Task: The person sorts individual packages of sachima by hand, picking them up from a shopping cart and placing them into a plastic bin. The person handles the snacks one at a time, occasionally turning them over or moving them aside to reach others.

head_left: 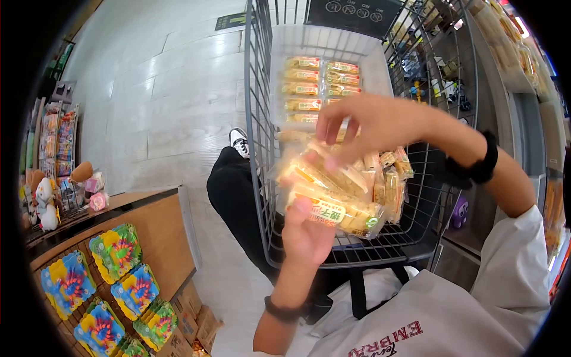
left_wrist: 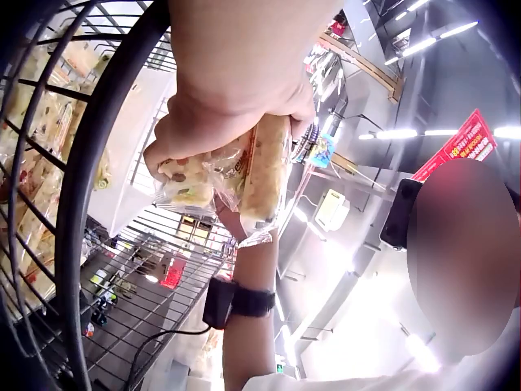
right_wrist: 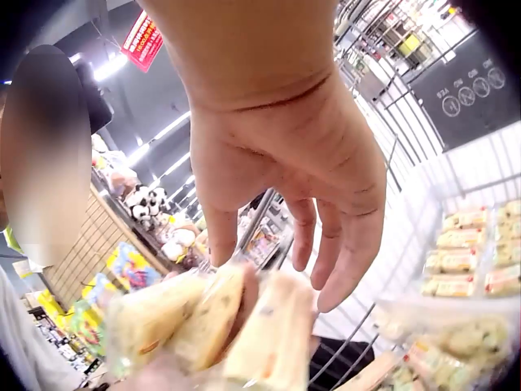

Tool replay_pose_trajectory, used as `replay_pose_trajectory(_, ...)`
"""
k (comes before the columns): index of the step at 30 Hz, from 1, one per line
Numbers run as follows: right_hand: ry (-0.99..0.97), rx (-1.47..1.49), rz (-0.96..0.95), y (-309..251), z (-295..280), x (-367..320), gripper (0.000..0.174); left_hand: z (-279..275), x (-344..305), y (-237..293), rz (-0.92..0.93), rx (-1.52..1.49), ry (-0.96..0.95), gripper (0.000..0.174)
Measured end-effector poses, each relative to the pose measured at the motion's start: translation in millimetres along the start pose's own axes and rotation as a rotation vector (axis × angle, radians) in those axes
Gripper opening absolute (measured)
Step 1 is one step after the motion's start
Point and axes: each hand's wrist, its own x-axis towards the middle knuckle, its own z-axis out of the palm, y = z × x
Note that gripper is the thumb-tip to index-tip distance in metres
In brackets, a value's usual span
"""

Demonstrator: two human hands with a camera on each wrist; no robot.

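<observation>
My left hand (head_left: 306, 235) grips several clear-wrapped bread packs (head_left: 342, 214) low over the near end of the shopping cart. The front pack has a yellow and white label with green print. In the left wrist view, fingers and thumb wrap round the bread packs (left_wrist: 267, 175). Just above them hovers my right hand (head_left: 372, 122), its fingers loosely bent and spread. In the right wrist view, the thumb (right_wrist: 221, 236) hangs right at the tops of the held packs (right_wrist: 269, 334), with nothing between it and the fingers.
Inside the cart (head_left: 248, 89), a white crate (head_left: 336, 37) holds two columns of neatly laid bread packs (head_left: 303, 89). More loose bread packs (head_left: 394, 190) are heaped to the right. Shelves (head_left: 523, 119) line the right side; a display with colourful packets (head_left: 134, 291) stands at left.
</observation>
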Motion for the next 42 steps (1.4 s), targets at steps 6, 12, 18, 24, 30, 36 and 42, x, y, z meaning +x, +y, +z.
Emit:
replay_pose_trajectory(6, 0.154, 0.094, -0.01, 22.5, 27.5, -18.3, 0.052, -1.8, -0.9, -0.1, -0.043, 0.01, -0.094, 0.078)
replay_pose_trajectory(12, 0.079, 0.61, -0.019, 72.2, 36.4, -5.3, 0.05, -0.4, 1.8, -1.6, -0.03, 0.038, -0.116, 0.082)
replay_pose_trajectory(18, 0.089, 0.404, -0.058, 52.0, 35.6, -14.3, 0.062, -7.0, 3.1, -1.2, -0.047, 0.007, -0.121, 0.083)
replay_pose_trajectory(24, 0.179, 0.465, 0.005, 62.7, 12.7, -7.9, 0.07, -12.1, 3.2, -3.7, -0.007, 0.008, -0.071, 0.079)
replay_pose_trajectory(30, 0.597, 0.337, -0.08, 95.4, -43.0, 14.9, 0.055, -12.8, 2.7, -2.7, -0.023, -0.007, -0.02, 0.077)
replay_pose_trajectory(36, 0.64, -0.444, 0.121, 144.3, -62.0, 49.3, 0.048, -10.1, 2.8, -2.8, -0.023, -0.028, 0.015, 0.077)
replay_pose_trajectory(42, 0.509, -0.277, 0.22, 162.2, -44.7, 74.0, 0.04, -7.4, 3.5, 0.9, -0.059, -0.075, -0.005, 0.082)
